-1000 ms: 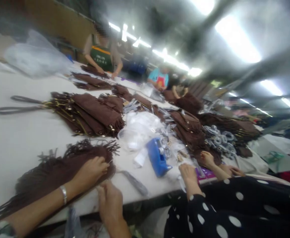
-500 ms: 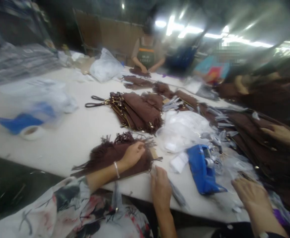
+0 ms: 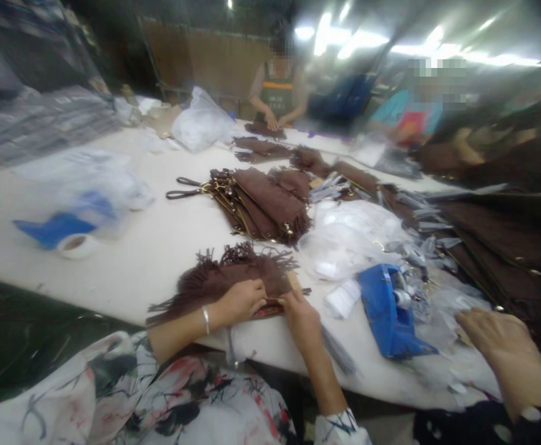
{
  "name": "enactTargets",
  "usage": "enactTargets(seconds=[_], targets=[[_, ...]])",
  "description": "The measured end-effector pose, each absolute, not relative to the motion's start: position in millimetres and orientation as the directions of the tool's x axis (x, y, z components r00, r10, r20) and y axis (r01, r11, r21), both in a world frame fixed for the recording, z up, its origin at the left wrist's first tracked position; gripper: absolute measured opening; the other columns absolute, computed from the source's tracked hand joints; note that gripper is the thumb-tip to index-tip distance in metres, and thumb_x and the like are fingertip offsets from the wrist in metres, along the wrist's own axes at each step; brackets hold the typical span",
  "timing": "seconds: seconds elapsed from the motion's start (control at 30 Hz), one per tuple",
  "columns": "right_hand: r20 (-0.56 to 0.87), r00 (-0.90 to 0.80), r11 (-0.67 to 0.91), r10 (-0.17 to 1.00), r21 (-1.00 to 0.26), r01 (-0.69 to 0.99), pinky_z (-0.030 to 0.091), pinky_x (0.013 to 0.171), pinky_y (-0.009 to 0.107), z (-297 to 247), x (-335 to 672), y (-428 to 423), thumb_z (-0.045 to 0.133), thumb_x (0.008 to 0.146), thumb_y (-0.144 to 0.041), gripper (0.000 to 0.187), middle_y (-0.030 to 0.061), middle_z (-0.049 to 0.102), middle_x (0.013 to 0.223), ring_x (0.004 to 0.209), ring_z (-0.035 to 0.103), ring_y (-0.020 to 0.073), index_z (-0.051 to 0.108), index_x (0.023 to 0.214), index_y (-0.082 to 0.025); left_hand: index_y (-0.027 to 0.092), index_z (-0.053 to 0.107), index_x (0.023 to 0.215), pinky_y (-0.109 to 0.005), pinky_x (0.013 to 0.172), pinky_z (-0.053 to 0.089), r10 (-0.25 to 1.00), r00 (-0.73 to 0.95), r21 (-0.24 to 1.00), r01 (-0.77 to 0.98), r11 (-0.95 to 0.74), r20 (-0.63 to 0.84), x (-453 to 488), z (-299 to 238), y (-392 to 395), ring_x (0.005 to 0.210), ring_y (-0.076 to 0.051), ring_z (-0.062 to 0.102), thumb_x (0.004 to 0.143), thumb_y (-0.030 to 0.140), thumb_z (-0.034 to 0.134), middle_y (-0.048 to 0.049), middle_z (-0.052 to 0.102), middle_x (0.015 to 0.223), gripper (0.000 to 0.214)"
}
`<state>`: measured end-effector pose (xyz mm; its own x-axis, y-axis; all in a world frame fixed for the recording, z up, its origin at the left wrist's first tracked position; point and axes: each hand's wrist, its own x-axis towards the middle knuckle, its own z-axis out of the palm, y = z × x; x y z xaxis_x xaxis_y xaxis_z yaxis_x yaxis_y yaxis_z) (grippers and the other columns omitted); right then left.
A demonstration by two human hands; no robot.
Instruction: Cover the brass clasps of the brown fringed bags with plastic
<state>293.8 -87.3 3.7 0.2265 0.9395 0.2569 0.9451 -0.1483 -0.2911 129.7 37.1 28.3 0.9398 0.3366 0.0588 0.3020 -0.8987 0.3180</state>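
Observation:
A brown fringed pouch lies in front of me at the table's near edge, fringe facing away. My left hand, with a bracelet at the wrist, is closed on its near edge, fingers bent and pinching. My right hand pinches the same edge just to the right. Between the two hands the edge is parted a little, and a strip of reddish lining shows. A tan tag sits by the pouch's right end, beyond my right fingers.
Brown pouches with wrist straps are piled beyond. On the right are clear plastic bags, a blue tape dispenser and a co-worker's hand. Another blue dispenser and a white tape roll stand left. Other people work across the table.
My right hand has moved up from the table edge onto the pouch's edge and now pinches it. My left hand has drawn down to that edge, which has parted, showing lining.

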Motion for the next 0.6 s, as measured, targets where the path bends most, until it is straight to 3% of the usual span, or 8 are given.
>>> enactTargets(seconds=[0.17, 0.27, 0.4, 0.6], targets=[[0.368, 0.319, -0.193, 0.873, -0.339, 0.921, 0.044, 0.084, 0.028, 6, 273, -91, 0.036, 0.101, -0.024, 0.027, 0.0089, 0.062, 0.109, 0.098, 0.059, 0.0170, 0.060, 0.111, -0.018, 0.015, 0.056, 0.089, -0.032, 0.074, 0.048, 0.416, 0.908, 0.294, 0.385, -0.875, 0.048, 131, 18, 47, 0.081, -0.021, 0.060, 0.095, 0.017, 0.042, -0.0090, 0.060, 0.091, 0.016], [0.379, 0.199, -0.085, 0.904, -0.296, 0.951, 0.042, 0.093, 0.033, 0, 261, -99, 0.042, 0.098, -0.017, 0.025, 0.0086, 0.063, 0.111, 0.104, 0.055, 0.0198, 0.061, 0.112, -0.019, 0.015, 0.054, 0.093, -0.032, 0.072, 0.049, 0.425, 0.904, 0.314, 0.390, -0.866, 0.051, 130, 15, 48, 0.080, -0.021, 0.061, 0.093, 0.013, 0.042, -0.0089, 0.060, 0.089, 0.012], [0.283, 0.120, -0.057, 0.952, -0.222, 0.973, 0.040, 0.094, 0.037, -11, 258, -105, 0.052, 0.090, -0.010, 0.028, 0.0078, 0.063, 0.114, 0.106, 0.052, 0.0230, 0.062, 0.114, -0.020, 0.018, 0.050, 0.105, -0.027, 0.074, 0.048, 0.361, 0.928, 0.369, 0.305, -0.878, 0.092, 132, 24, 52, 0.083, -0.018, 0.061, 0.089, 0.010, 0.047, -0.0056, 0.059, 0.099, 0.018], [0.230, 0.163, -0.113, 0.959, -0.215, 0.970, 0.039, 0.084, 0.036, -13, 256, -101, 0.054, 0.089, -0.013, 0.025, 0.0066, 0.062, 0.103, 0.097, 0.052, 0.0236, 0.064, 0.109, -0.023, 0.020, 0.055, 0.093, -0.025, 0.076, 0.048, 0.237, 0.962, 0.301, 0.187, -0.935, 0.137, 131, 39, 59, 0.089, -0.016, 0.058, 0.093, 0.017, 0.045, -0.0050, 0.055, 0.115, 0.011]])
